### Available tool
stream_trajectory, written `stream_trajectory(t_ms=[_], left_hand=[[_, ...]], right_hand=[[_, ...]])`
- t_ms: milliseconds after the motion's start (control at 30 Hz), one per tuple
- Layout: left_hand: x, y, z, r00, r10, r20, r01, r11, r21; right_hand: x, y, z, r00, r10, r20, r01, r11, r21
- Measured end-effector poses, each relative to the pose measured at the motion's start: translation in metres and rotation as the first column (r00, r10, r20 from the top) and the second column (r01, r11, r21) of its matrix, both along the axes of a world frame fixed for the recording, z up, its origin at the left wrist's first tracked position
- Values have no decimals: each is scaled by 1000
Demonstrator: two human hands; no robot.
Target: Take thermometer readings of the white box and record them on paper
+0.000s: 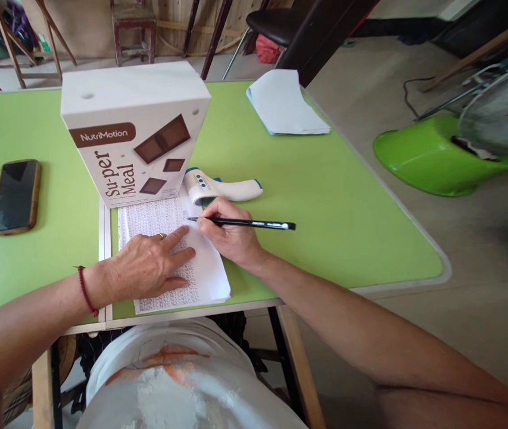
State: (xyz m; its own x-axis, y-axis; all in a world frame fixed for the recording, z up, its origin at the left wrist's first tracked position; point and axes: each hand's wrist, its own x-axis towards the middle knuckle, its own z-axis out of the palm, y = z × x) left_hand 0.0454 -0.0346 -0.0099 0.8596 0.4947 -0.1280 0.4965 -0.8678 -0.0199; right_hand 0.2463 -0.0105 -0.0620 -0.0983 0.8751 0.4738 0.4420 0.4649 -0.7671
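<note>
A black pen is pinched in my right hand, its tip at the paper near the edge of the written lines. My left hand lies flat with fingers spread on the sheets of paper, which are covered in dense handwriting on their left part. Behind the sheets stands a white "NutriMotion Super Meal" box, resting at their top edge. A white and blue infrared thermometer lies just beyond my right hand, beside the box.
On the green table, a phone in a brown case lies at the left. Folded white papers lie at the far right edge. A green plastic stool and a fan-like round guard are on the floor side at right.
</note>
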Motion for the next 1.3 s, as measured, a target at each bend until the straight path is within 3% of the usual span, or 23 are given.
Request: stream_trajectory(t_ms=[333,533,1300], left_hand=[[-1,0,-2,999,-10,36,9,1000,26],[-1,0,-1,1000,0,20,0,1000,19],[-1,0,0,1000,1,7,-1,1000,5]], right_hand=[[0,0,2,1000,22,1,-22,1000,18],[2,0,0,999,-52,-11,52,999,-8],[2,0,-1,998,-69,1,69,997,-19]])
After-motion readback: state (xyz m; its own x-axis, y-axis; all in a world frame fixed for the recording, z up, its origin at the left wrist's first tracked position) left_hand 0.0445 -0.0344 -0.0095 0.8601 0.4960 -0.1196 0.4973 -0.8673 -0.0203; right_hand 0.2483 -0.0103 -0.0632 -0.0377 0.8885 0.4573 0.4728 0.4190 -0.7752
